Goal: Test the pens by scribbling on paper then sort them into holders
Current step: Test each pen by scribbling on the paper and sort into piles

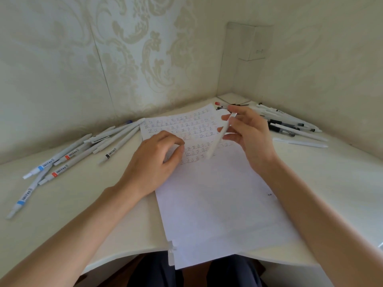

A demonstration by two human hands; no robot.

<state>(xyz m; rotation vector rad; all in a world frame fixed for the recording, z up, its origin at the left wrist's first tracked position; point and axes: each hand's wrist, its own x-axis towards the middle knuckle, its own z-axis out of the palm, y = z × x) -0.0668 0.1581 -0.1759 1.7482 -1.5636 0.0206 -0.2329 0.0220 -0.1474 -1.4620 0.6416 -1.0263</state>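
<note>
White plastic pen [217, 142] pinched in my right hand [249, 134], above the white paper sheet [217, 204]. Left hand [155, 162] rests on the sheet, fingers loosely curled, empty. Left pen pile [83, 151] and right pen pile [290, 125] flank it on the cream desk [72, 199].

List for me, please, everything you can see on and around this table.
paper: one sheet or thin stack, white, middle of the table, rows of marks on its far part
left pens: loose pile, too overlapped to count, white with blue, red or black labels, left of the paper
right pens: loose pile, white, some with black parts, far right corner
held pen: one, white, blurred, above the paper
clear box: one, see-through, against the wall in the far corner
table: one, white
wall: cream, patterned
left hand: rests on the paper
right hand: holds the held pen
</note>
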